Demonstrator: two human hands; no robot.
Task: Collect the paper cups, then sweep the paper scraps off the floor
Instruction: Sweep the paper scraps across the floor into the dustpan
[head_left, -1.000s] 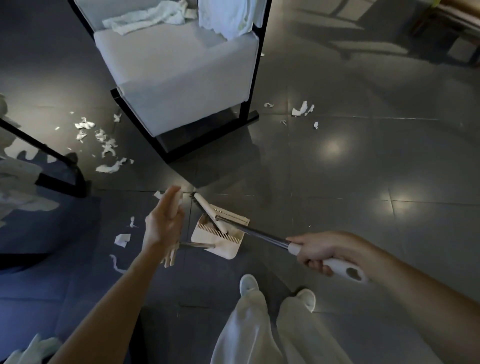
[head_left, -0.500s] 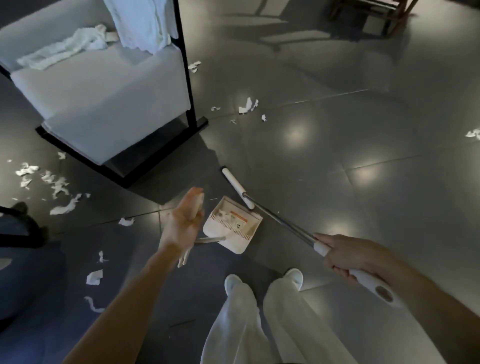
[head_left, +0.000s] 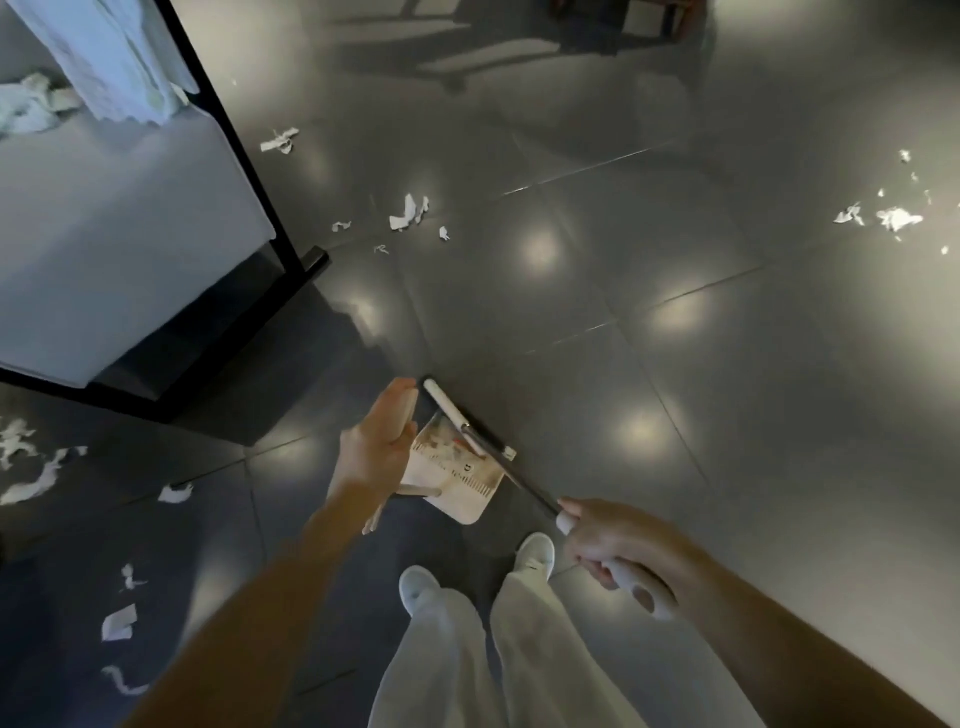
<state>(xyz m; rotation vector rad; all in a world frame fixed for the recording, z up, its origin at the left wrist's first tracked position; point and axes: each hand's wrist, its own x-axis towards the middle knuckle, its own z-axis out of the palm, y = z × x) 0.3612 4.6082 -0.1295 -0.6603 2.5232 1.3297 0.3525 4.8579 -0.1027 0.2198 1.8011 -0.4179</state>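
My right hand is clenched round the white grip of the one broom. Its long axis runs from that grip, low on my right, up and leftward to the white head, which points away from me toward the chair and lies across the far edge of the single dustpan.

The dustpan sits just ahead of my two white shoes, with bits of paper in it. My left hand is right beside it, fingers stretched upward. I cannot tell whether it grips the pan's handle.

Paper scraps lie on the grey tiled floor in three loose groups:
- roughly half a dozen ahead, past the chair's leg;
- at least five on my left;
- a sprinkle far right, too fine to count.
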